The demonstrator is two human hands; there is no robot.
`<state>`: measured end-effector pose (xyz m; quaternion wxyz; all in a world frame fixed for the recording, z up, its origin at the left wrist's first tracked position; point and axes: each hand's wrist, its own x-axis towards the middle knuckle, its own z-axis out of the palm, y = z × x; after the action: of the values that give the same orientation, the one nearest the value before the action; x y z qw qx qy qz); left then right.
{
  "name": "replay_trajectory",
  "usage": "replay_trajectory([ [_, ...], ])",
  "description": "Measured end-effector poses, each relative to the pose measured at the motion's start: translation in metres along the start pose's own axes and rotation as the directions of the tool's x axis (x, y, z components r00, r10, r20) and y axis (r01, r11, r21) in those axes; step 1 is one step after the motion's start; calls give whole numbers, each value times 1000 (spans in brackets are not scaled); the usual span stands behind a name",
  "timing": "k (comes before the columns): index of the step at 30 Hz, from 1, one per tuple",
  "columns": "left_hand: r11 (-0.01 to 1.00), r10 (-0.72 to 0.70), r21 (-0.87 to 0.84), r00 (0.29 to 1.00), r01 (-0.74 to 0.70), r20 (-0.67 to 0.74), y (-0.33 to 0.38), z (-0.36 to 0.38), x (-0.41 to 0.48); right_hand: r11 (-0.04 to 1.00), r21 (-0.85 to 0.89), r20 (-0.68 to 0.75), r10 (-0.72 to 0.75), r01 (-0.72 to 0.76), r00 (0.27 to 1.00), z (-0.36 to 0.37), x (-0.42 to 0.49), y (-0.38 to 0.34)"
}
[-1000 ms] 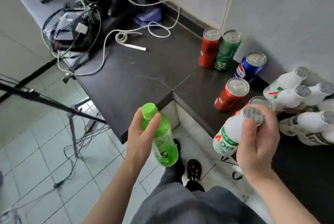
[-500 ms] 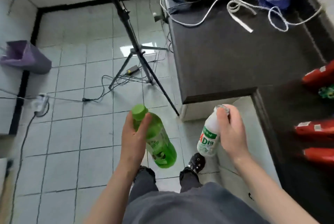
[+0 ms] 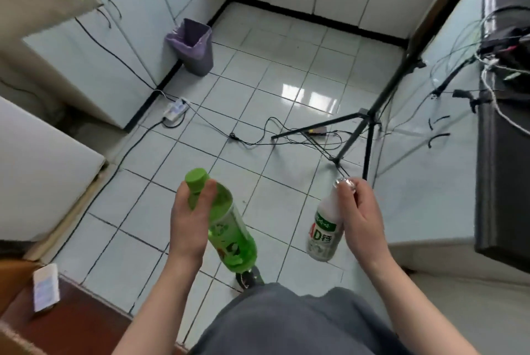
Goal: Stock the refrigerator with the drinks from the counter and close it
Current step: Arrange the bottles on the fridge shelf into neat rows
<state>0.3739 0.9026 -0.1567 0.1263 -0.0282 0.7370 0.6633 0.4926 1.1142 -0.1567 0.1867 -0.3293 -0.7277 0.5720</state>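
Gripping the green bottle [image 3: 229, 228] in our left hand [image 3: 187, 220], white bottle [image 3: 324, 228] in our right hand [image 3: 360, 217], we judge the refrigerator [image 3: 43, 165] lies leftward, nearer our left

Open tiled floor [image 3: 258, 90] ahead; tripod [image 3: 370, 122] right, bin [image 3: 195, 47] left.

Both forearms [image 3: 160, 297] are bare to the view's lower edge, as are the left hand [image 3: 187, 220] and right hand [image 3: 360, 217]. A plain grey garment [image 3: 286, 323] covers the lower body. Beyond its edge one dark shoe [image 3: 248, 277] shows, with pale markings.
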Motion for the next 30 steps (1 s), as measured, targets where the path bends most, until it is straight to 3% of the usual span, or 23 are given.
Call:
replay_trajectory([
  [6,996,-64,-78,962,45,-267,-4,-106,39,996,-22,164,-77,82,983,101,27,-48],
  [13,956,-225,-279,830,88,-510,-18,-174,83,990,-51,416,-101,134,904,226,74,-81],
  [20,956,-239,-289,727,59,-644,-6,-247,179,987,-12,591,-121,159,798,384,147,-114],
  [25,973,-188,-224,723,46,-665,40,-290,271,980,54,650,-180,191,739,484,204,-168],
  [30,982,-105,-181,670,-45,-735,80,-314,343,949,122,677,-294,291,674,565,249,-221],
])
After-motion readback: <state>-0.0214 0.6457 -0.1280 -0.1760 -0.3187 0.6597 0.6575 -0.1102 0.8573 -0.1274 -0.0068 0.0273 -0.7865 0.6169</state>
